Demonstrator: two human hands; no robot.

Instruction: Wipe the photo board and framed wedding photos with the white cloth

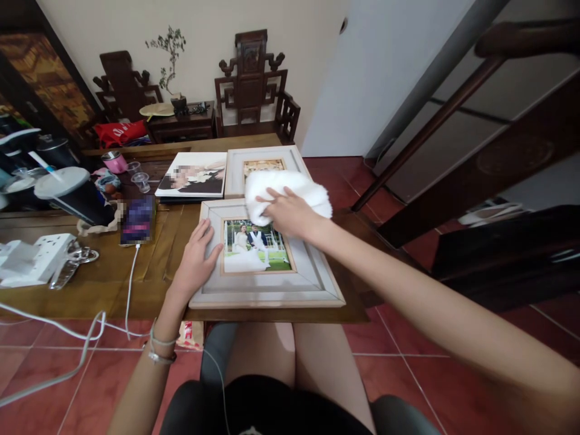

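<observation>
A white picture frame [317, 290] lies flat near the table's front edge, with a photo of two people in its middle. My left hand [196, 260] rests on the frame's left border, fingers stretched out and thumb apart. Over the far right part of the frame, my right hand [290, 212] grips a fluffy white cloth [290, 181] that covers the photo's upper right corner. Just behind, a second white frame [235, 172] is partly hidden by the cloth. Left of that one sits a photo album [199, 172] with a picture on its cover.
To the left are a phone [137, 220] with a charging cable [131, 284], a white power strip [40, 260], a clear hair claw clip [72, 263], a lidded drink cup [75, 196] and small plastic cups [141, 181]. Wooden chairs [251, 84] stand beyond the table.
</observation>
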